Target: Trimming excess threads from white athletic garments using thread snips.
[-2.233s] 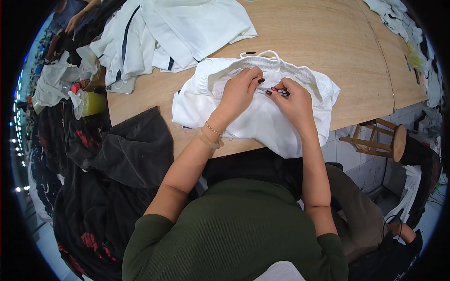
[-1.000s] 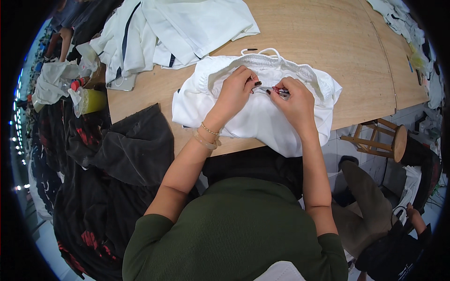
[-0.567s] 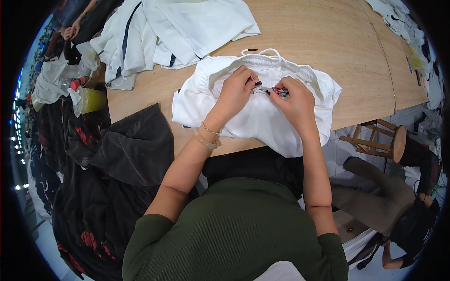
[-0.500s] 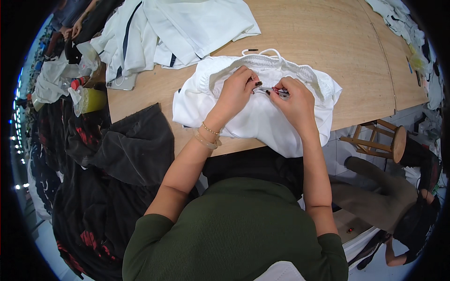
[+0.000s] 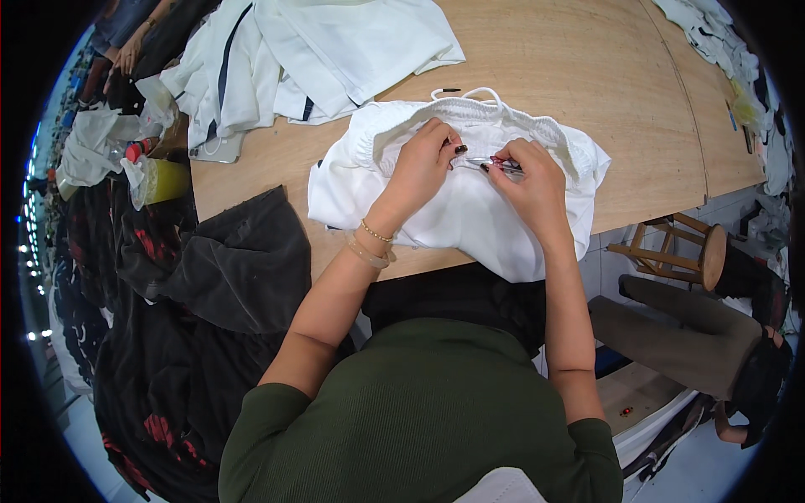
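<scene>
While left hand (image 5: 422,166) pinches garment (image 5: 478,216), right (image 5: 535,179) grips tool (image 5: 479,160).

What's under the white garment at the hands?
The table is visible around the garment, whose near part extends past the table's edge. Anything else underneath is covered by the cloth, so I can't tell.

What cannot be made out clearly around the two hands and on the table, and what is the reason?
In the head view:
Metal tool: its rear part is mostly covered by the right hand.
White garment: the exact spot pinched by the left hand is hidden by that hand.
White clothes: cut off by the upper edge.
Phone: partly hidden under those clothes.
</scene>
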Demonstrator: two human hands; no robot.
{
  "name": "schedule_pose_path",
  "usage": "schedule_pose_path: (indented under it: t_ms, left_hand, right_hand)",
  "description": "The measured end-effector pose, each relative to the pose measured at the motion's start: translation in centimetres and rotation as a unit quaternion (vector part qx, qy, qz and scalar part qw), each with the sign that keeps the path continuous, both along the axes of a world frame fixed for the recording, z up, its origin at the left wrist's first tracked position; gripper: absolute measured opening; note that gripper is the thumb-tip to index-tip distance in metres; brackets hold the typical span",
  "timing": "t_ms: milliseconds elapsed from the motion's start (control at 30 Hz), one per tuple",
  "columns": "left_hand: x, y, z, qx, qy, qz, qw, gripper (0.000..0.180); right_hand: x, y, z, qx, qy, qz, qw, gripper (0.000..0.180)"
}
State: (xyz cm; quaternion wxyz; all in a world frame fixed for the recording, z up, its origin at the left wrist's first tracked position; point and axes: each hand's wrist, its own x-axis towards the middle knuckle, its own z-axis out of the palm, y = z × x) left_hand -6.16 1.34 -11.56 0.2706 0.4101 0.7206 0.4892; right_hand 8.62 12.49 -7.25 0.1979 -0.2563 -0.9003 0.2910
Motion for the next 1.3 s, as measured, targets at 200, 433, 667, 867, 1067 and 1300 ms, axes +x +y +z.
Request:
schedule_pose_path:
  t_ms: [200,433,667,867,1067,1300]
  left_hand:
    - [-0.2,0.2,-0.1,0.016,0.03,-0.005,0.999,0.005]
    - [-0.7,-0.7,2.8,0.033,-0.118,0.027,0.992,0.004]
    - [-24.9,-5.4,4.8,-0.081,0.343,0.533,0.769,0.073]
    - [-31.4,-5.0,2.2,-0.17,0.174,0.454,0.857,0.074]
    - [-26.3,7.9,4.1,0.153,0.003,0.361,0.92,0.043]
    - [-21.4,17.6,3.3,0.137,0.081,-0.013,0.987,0.069]
  right_hand:
    - [-0.6,-0.4,-0.3,0.004,0.007,0.014,1.0,0.016]
    - [-0.1,0.5,-0.9,-0.042,0.064,-0.032,0.997,0.015]
    - [2.5,1.8,-2.5,-0.289,0.149,-0.098,0.941,0.01]
    - [2.3,1.4,-3.4,-0.286,0.126,-0.095,0.945,0.009]
    - [2.4,1.0,-2.1,-0.303,0.099,-0.119,0.94,0.009]
    - [2.9,0.8,-2.5,-0.32,0.123,-0.118,0.932,0.009]
